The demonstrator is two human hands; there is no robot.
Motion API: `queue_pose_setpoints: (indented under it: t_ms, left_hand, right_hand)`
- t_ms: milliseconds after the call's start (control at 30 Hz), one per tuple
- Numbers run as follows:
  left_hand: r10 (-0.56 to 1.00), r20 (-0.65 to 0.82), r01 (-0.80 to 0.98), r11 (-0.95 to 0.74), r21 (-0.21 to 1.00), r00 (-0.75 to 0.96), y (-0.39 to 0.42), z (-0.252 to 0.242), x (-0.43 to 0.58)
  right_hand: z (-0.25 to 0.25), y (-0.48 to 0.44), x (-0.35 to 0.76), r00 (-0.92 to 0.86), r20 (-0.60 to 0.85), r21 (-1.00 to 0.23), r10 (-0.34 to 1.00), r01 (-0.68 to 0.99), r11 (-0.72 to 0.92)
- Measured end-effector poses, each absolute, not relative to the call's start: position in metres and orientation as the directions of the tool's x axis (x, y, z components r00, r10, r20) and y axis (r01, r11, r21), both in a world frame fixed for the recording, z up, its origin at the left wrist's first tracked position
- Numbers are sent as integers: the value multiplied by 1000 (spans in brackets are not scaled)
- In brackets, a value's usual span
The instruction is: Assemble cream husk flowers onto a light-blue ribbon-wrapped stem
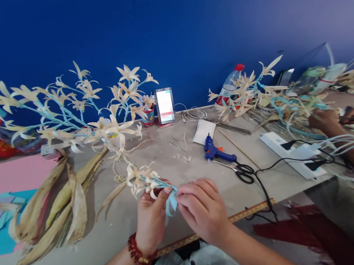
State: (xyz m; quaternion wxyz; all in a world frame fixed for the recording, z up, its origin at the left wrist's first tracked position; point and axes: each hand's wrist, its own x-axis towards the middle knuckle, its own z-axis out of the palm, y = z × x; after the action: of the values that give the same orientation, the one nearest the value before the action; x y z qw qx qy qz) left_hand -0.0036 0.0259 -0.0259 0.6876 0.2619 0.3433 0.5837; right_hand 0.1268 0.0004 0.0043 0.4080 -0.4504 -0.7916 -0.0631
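My left hand (153, 219), with a red bead bracelet at the wrist, is closed around the stem of a small husk flower spray (141, 178). The spray's pale cream blossoms point away from me to the left. A light blue strip (171, 203) hangs in a loop at the stem, between my two hands. With fingers pinched at the stem's near end, my right hand (204, 207) grips the strip there; its fingertips partly hide it. Dried corn husks (72, 201) lie to the left of my hands.
A blue glue gun (217, 150) and black-handled scissors (244, 172) lie to the right, by a white power strip (290, 156). Tall husk flowers (87, 91) and a phone (165, 106) stand behind. At the right, another person's hands (325, 120) work with blue strips and scissors.
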Motion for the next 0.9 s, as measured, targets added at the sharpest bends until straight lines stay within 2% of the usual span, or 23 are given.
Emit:
queue_pose_setpoints:
  t_ms: [267, 367, 533, 700, 900]
  left_hand:
    - [988, -155, -529, 141, 837, 19, 24, -23, -5]
    - [991, -132, -509, 124, 851, 21, 25, -23, -5]
    - [991, -133, -485, 126, 866, 20, 25, -28, -4]
    - [988, -145, -479, 150, 865, 48, 25, -30, -4]
    - [978, -182, -502, 210, 839, 105, 24, -28, -4]
  right_hand:
    - [9, -1, 129, -254, 719, -264, 647, 762, 592]
    - [10, 2, 135, -245, 700, -325, 671, 727, 605]
    - [9, 10, 151, -339, 628, -433, 700, 595, 677]
    - [3, 18, 159, -330, 559, -599, 761, 474, 645]
    - [-4, 21, 161, -192, 322, -910, 927, 209, 359]
